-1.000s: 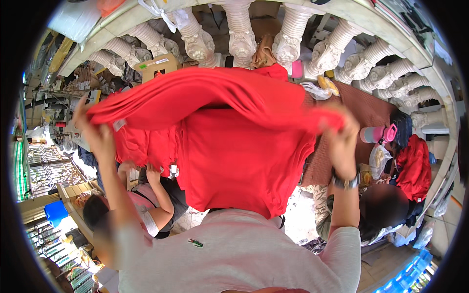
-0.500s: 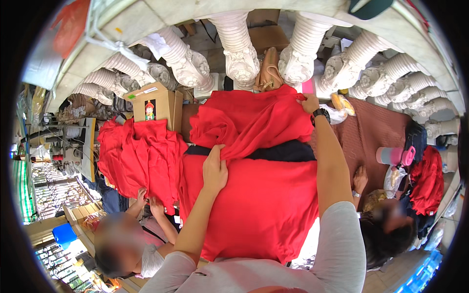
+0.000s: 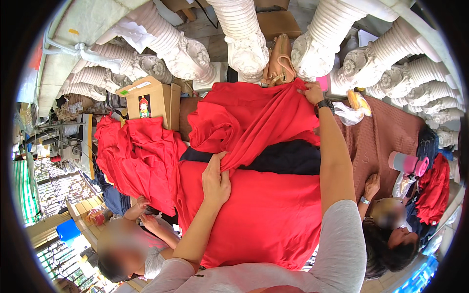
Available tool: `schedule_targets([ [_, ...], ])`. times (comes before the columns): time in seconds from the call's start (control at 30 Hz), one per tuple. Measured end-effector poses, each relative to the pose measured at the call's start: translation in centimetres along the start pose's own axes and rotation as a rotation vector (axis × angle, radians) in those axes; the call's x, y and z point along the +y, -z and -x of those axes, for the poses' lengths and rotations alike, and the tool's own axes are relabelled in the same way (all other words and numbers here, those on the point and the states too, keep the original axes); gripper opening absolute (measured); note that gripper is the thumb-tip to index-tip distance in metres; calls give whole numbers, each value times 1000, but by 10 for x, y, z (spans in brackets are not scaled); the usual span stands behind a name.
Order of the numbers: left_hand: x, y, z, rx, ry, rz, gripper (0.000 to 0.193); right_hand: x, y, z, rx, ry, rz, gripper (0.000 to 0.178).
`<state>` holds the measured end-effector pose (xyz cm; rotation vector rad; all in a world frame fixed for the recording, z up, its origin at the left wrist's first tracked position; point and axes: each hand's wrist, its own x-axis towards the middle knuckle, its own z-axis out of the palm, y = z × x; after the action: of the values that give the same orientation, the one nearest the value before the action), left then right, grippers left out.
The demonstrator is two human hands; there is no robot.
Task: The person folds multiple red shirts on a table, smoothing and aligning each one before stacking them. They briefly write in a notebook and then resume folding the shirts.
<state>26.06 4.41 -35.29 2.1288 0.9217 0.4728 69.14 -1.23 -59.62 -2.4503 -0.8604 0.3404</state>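
Observation:
A crumpled red cloth (image 3: pixel 244 115) stretches between my two hands over the work surface. My left hand (image 3: pixel 216 181) is closed on its near edge, fingers gathered round a fold. At the far right corner, my right hand (image 3: pixel 311 93) pinches the same cloth and holds it taut. A dark navy cloth (image 3: pixel 288 157) shows beneath it. Closer to my body lies a smoother red cloth (image 3: pixel 264 210), spread out flat and draping toward me; whether it joins the upper one I cannot tell.
On the left, another person's hands (image 3: pixel 146 215) are by a red cloth heap (image 3: pixel 139 156). A cardboard box (image 3: pixel 151 102) stands behind it. At right, a co-worker's hand (image 3: pixel 372 186) rests on a brown cover (image 3: pixel 386 141) near a tumbler (image 3: pixel 403 162). White balusters (image 3: pixel 246 53) line the back.
The red cloth is pulled tighter toward my right hand, with a diagonal fold now running across it. More navy cloth shows beneath. My view has shifted slightly.

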Motion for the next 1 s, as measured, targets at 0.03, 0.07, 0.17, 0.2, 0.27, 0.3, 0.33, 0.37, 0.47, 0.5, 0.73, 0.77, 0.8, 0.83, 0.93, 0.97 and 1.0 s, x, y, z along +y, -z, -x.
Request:
schedule_targets([
  [0.03,0,0,0,3,2,1,41,0,1,0,-83,-46,-63,44],
  [0.07,-1,0,1,2,9,9,41,-1,6,-3,-166,-90,-125,43],
  [0.17,-1,1,-1,-22,4,33,41,24,1,-8,-201,-219,-344,47],
  [0.2,-1,1,-3,-26,1,37,41,26,0,-7,-184,-255,-421,50],
  [0.27,-5,-1,-4,-22,-3,40,41,18,16,1,-316,-311,-729,43],
  [0.3,-9,-1,-2,-8,2,42,41,0,33,7,-394,-334,-875,39],
  [0.33,-10,-1,0,1,7,45,41,-21,55,16,-485,-380,-888,34],
  [0.37,-10,0,0,8,3,86,41,-44,81,27,-571,-428,-900,29],
  [0.47,-1,11,2,68,-98,106,39,-70,127,78,-385,-128,-634,22],
  [0.5,-1,27,3,132,-170,42,37,-94,151,108,-241,84,-430,17],
  [0.73,-18,167,-42,400,-301,-94,23,-197,248,308,-92,406,-363,47],
  [0.77,-17,172,-58,244,-238,-231,29,-201,244,320,-106,404,-320,46],
  [0.8,-21,164,-79,138,-251,-339,34,-204,238,330,-122,412,-280,45],
  [0.83,-29,150,-107,29,-268,-446,39,-206,231,338,-134,417,-240,43],
  [0.93,-68,67,-184,-173,-578,-618,29,-206,196,355,6,508,-211,40],
  [0.97,-65,36,-197,-355,-621,-710,33,-205,193,356,7,489,-216,38],
  [1.0,-76,4,-206,-415,-828,-687,28,-203,192,358,12,476,-243,39],
])
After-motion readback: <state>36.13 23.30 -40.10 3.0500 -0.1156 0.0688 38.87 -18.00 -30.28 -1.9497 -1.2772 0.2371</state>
